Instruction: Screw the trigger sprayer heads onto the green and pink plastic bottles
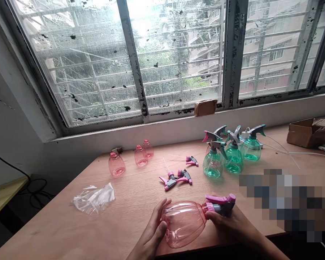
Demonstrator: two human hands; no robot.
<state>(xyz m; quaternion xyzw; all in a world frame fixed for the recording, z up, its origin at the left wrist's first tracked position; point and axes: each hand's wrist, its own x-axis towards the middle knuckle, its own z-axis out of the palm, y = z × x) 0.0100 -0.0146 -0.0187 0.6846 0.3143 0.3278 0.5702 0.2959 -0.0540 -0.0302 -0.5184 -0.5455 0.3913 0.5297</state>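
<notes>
Low in the middle of the frame, the left hand (153, 231) cups the pink bottle (182, 224) while the right hand (230, 222) grips its spray top (224, 206), probably screwing it on, so turning needs the bottle kept still.

Counter (141, 184): reddish wood-grain top
Pink bottles (117, 166): three, topless, back left
Spray heads (171, 181): three, lying loose
Clear plastic (94, 198): crumpled, left
Green spray bottles (234, 162): clustered upright, right
Cardboard box (299, 134): far right
Tape roll (119, 148), perhaps: behind leftmost bottle
</notes>
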